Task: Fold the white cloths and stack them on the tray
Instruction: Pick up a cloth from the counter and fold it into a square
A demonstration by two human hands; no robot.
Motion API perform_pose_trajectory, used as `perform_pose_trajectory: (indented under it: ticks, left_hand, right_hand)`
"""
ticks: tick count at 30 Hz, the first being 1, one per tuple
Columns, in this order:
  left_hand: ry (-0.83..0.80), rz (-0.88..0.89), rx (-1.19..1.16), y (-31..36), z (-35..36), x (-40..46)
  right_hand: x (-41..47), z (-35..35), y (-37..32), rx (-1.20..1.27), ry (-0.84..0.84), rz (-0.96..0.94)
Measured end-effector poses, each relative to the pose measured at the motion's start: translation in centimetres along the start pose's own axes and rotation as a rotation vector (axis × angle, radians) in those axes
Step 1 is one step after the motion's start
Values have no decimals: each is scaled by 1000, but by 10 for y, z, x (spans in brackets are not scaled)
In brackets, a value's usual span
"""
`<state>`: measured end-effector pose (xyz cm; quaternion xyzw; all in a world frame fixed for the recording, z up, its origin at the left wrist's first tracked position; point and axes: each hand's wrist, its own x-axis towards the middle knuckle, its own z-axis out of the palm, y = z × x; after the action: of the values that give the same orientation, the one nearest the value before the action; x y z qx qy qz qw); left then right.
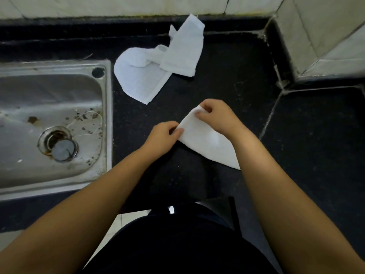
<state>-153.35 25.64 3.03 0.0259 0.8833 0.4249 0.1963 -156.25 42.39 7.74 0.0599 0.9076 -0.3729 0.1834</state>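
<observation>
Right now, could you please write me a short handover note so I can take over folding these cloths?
Left hand pinches the near corner of a white cloth; right hand pinches its far corner. The cloth is held over the black counter, partly folded.
Two more white cloths lie crumpled and overlapping farther back on the counter, right of the steel sink.
Done: nothing is stacked that I can see; no tray is in view.
Left: finish this fold, fold the other two, find the tray, stack all three.
</observation>
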Motion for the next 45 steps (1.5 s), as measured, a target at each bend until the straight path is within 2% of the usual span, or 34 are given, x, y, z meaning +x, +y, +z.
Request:
perform_pose_trajectory:
  ticks: [8, 13, 16, 18, 24, 26, 28, 31, 34, 38, 45]
  left_hand:
    - [151, 250, -292, 92, -43, 33]
    - [188, 412, -464, 126, -64, 23]
    - [93, 440, -517, 116, -67, 8]
    - [-20, 362, -540, 97, -59, -2]
    - [-376, -7, -293, 22, -13, -26]
    - [-480, -85, -219, 7, -2, -31]
    - [-507, -111, -175, 2, 4, -31]
    - [-405, -107, -223, 7, 3, -19]
    - [-248, -62, -240, 16, -2, 9]
    - [-57, 13, -40, 24, 2, 49]
    - [92, 15, 230, 18, 26, 59]
  right_hand:
    - [-19, -72, -9, 323, 422, -93]
    - [-36, -98, -23, 404, 491, -255]
    - [-52, -94, -16, 452, 429, -304]
    - [-61, -81, -2, 474, 334, -290]
    - [-92, -22, 64, 355, -131, 9]
    - [-97, -9, 81, 280, -232, 83]
    - [-97, -6, 87, 240, -265, 134]
    - [-86, -12, 83, 314, -195, 137]
    - [-58, -17, 75, 384, -49, 163]
    - [-14, -8, 71, 332, 158, 240]
    - [9, 15, 66, 106, 264, 315]
